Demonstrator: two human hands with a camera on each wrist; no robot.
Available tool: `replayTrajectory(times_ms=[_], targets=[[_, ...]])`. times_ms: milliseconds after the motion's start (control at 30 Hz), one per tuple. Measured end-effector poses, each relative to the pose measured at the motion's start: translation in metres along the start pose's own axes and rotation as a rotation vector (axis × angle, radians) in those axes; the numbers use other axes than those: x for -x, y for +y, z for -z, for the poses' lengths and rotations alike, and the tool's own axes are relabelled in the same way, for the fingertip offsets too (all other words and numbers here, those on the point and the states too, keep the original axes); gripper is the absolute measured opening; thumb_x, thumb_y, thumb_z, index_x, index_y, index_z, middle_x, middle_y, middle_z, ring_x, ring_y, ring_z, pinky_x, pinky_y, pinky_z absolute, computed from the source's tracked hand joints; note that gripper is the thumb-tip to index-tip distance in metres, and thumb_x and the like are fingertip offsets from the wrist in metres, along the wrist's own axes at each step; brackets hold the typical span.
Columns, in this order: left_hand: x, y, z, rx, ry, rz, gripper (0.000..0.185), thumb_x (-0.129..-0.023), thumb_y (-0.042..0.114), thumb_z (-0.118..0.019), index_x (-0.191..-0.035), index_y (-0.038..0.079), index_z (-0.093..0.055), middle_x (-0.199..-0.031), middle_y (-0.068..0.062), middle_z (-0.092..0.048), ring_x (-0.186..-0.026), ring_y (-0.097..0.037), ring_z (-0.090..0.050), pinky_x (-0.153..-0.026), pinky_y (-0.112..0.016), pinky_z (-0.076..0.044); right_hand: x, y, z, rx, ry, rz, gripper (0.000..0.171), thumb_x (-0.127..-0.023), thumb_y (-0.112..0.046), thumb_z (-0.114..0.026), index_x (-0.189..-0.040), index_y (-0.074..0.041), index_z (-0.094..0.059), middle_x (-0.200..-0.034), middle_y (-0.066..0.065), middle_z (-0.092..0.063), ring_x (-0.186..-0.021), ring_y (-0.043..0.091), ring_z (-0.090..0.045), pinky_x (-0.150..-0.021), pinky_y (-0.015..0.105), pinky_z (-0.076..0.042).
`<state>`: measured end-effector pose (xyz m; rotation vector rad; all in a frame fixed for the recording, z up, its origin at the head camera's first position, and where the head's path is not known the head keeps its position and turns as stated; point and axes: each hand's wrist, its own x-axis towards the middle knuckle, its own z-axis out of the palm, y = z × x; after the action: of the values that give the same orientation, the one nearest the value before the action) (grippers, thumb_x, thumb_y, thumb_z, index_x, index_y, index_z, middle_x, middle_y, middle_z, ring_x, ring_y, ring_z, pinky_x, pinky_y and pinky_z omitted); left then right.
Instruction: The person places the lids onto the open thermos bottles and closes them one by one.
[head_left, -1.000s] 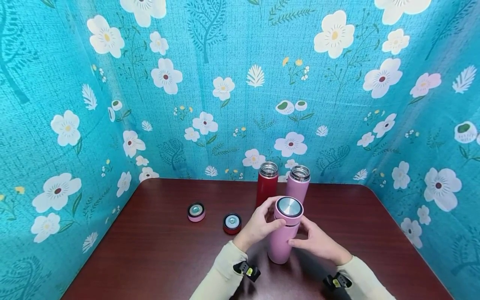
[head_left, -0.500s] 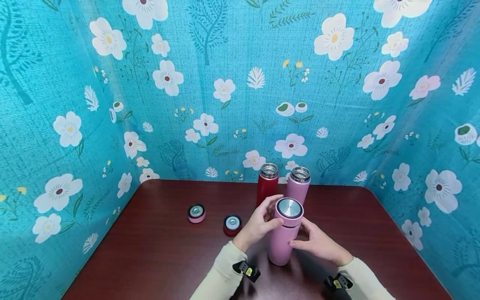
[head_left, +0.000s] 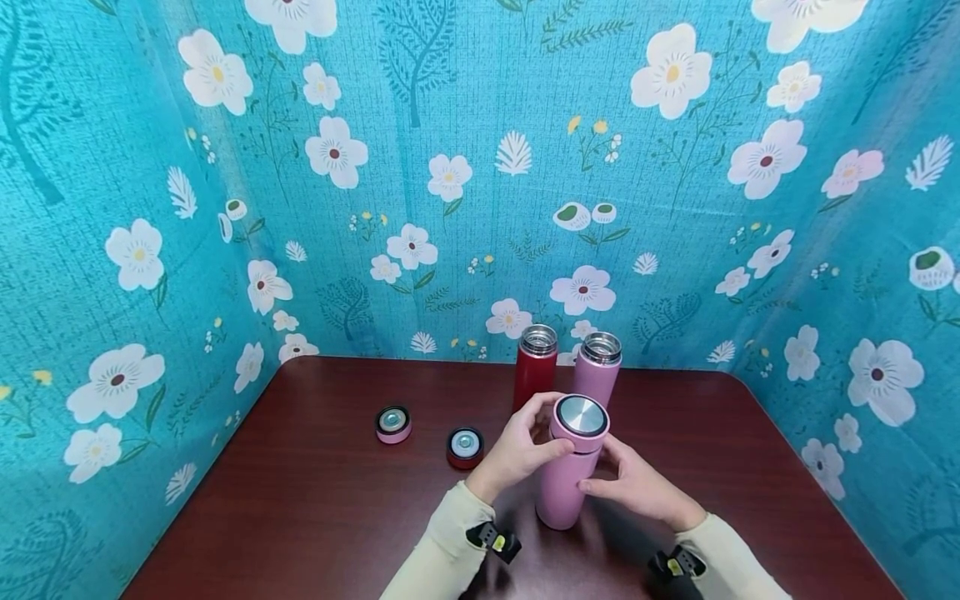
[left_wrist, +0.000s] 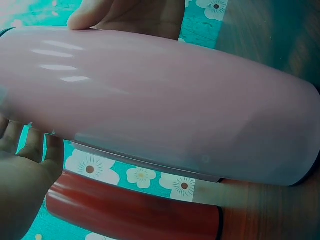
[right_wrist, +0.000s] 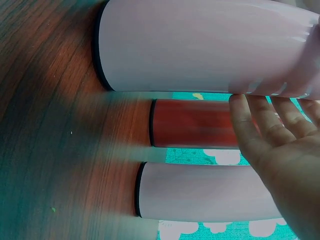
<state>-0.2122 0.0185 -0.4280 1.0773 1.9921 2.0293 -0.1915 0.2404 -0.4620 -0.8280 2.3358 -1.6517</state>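
left hand (head_left: 517, 450) | fingers shifted round the lid (head_left: 581, 415) | pink flask (head_left: 564, 483) barely moved

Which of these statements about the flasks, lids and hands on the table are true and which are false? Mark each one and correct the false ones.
1. The pink flask in front has its lid on. True.
2. The red flask at the back is closed with a lid. False: its steel mouth is open, with no lid on it.
3. Two loose lids lie on the table, a pink lid and a red lid. True.
4. The left hand lies flat on the table. False: it holds the front flask at its lid.
5. The right hand touches the body of the front flask. True.
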Motion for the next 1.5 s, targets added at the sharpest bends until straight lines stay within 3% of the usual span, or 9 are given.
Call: replayTrajectory(times_ms=[167, 400, 567, 633, 800, 967, 1167, 1300, 1500], targets=[[0.002, 0.014, 0.002, 0.036, -0.039, 0.012, 0.06, -0.091, 0.034, -0.061, -0.139, 0.004, -0.039, -0.125, -0.015, -0.053, -0.108, -0.01, -0.051, -0.095, -0.035, -0.042, 0.0, -0.001, 0.0, -0.006, 0.0, -0.005, 0.067, -0.087, -0.008, -0.067, -0.144, -0.012, -0.032, -0.135, 0.014, -0.047, -0.113, 0.021, -0.056, -0.089, 0.034, -0.048], [0.002, 0.005, 0.002, 0.051, -0.076, -0.035, 0.062, -0.093, 0.038, -0.055, -0.142, 0.007, -0.034, -0.133, -0.012, -0.049, -0.117, -0.011, -0.047, -0.1, -0.035, -0.039, 0.0, -0.002, -0.001, 0.002, -0.002, -0.014, 0.069, -0.087, -0.009, -0.067, -0.145, -0.013, -0.031, -0.137, 0.013, -0.045, -0.114, 0.021, -0.055, -0.089, 0.032, -0.047], [0.005, 0.029, 0.0, 0.057, -0.064, 0.018, 0.067, -0.089, 0.037, -0.064, -0.138, 0.002, -0.033, -0.13, -0.017, -0.052, -0.109, -0.007, -0.049, -0.097, -0.043, -0.04, 0.0, -0.002, 0.0, 0.002, 0.0, -0.027, 0.068, -0.086, -0.01, -0.068, -0.144, -0.014, -0.032, -0.136, 0.012, -0.046, -0.114, 0.02, -0.055, -0.089, 0.034, -0.047], [0.005, 0.029, -0.001, 0.054, -0.057, 0.035, 0.066, -0.089, 0.035, -0.065, -0.137, 0.002, -0.034, -0.127, -0.013, -0.053, -0.107, -0.005, -0.049, -0.096, -0.043, -0.04, 0.001, -0.002, 0.0, 0.002, -0.001, -0.028, 0.068, -0.087, -0.01, -0.068, -0.144, -0.014, -0.032, -0.136, 0.012, -0.046, -0.114, 0.02, -0.055, -0.09, 0.033, -0.047], [0.003, 0.018, 0.0, 0.049, -0.059, 0.046, 0.062, -0.09, 0.034, -0.063, -0.138, 0.005, -0.037, -0.124, -0.004, -0.052, -0.108, -0.006, -0.048, -0.096, -0.035, -0.041, 0.001, -0.002, 0.0, -0.002, -0.009, -0.027, 0.067, -0.087, -0.01, -0.067, -0.144, -0.012, -0.031, -0.136, 0.014, -0.046, -0.114, 0.02, -0.055, -0.09, 0.035, -0.047], [0.0, -0.004, 0.002, 0.07, -0.096, 0.004, 0.054, -0.095, 0.03, -0.052, -0.14, 0.006, -0.037, -0.132, -0.011, -0.047, -0.117, -0.013, -0.044, -0.1, -0.035, -0.038, 0.001, -0.003, -0.001, -0.012, 0.001, -0.044, 0.069, -0.087, -0.01, -0.067, -0.145, -0.014, -0.03, -0.137, 0.012, -0.045, -0.115, 0.021, -0.055, -0.09, 0.034, -0.047], [-0.001, -0.004, 0.001, 0.072, -0.084, 0.013, 0.061, -0.092, 0.036, -0.054, -0.145, 0.015, -0.03, -0.135, -0.004, -0.045, -0.12, -0.013, -0.043, -0.1, -0.034, -0.038, -0.001, -0.004, 0.001, -0.016, -0.003, -0.044, 0.07, -0.087, -0.011, -0.067, -0.146, -0.015, -0.03, -0.138, 0.012, -0.045, -0.115, 0.024, -0.055, -0.089, 0.038, -0.048], [-0.001, -0.001, -0.002, 0.049, -0.04, 0.022, 0.064, -0.089, 0.036, -0.063, -0.141, 0.019, -0.03, -0.13, -0.001, -0.048, -0.117, -0.012, -0.045, -0.099, -0.035, -0.038, -0.002, -0.004, 0.002, 0.002, -0.003, -0.026, 0.07, -0.087, -0.01, -0.068, -0.146, -0.014, -0.03, -0.137, 0.012, -0.045, -0.114, 0.022, -0.055, -0.089, 0.032, -0.048], [-0.001, -0.004, -0.003, 0.061, -0.033, 0.016, 0.058, -0.09, 0.035, -0.06, -0.138, 0.014, -0.035, -0.129, -0.004, -0.048, -0.117, -0.013, -0.045, -0.099, -0.035, -0.037, -0.001, -0.003, 0.001, 0.0, 0.0, -0.029, 0.069, -0.087, -0.01, -0.068, -0.145, -0.013, -0.031, -0.136, 0.013, -0.046, -0.113, 0.02, -0.055, -0.088, 0.03, -0.047]])
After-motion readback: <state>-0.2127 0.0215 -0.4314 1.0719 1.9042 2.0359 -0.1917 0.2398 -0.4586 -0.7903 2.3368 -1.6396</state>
